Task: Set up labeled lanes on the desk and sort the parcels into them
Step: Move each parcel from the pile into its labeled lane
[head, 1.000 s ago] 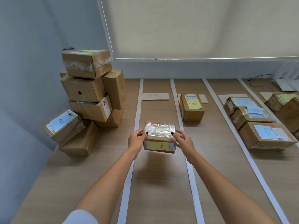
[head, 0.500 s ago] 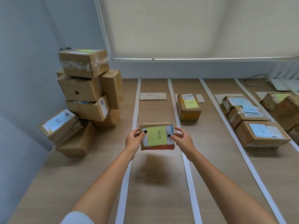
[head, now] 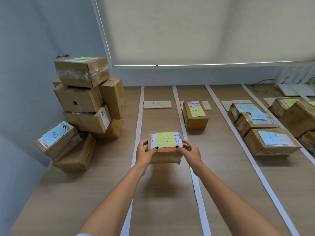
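Head view. Both hands grasp one parcel (head: 165, 147) over the desk (head: 68, 193). Left hand (head: 146, 153) curled round its left end, thumb on top; right hand (head: 189, 150) curled round its right end, thumb on top. Parcel top faces up: yellow note (head: 165, 140) with handwriting over a white shipping label, red strip along the near top edge. Whether the parcel touches the desk cannot be told; a shadow lies beneath it.

It sits in the lane between the two leftmost white strips (head: 138, 126) and (head: 180, 120). Far end of that lane: a cardboard lane card (head: 157, 104), flat, writing too small to read.

Next lane to the right: one box (head: 195, 114) with a yellow note, partly covering its own lane card.

Third lane: three boxes (head: 271, 142) with blue notes, in a row, close together.

Far right: more boxes (head: 296, 113), cut by the frame edge.

Left of the lanes, against the wall: an unsorted stack (head: 85, 99) of cardboard boxes, several tilted, one leaning box with a blue note (head: 56, 133).

A drawn blind (head: 204, 31) hangs behind the desk.
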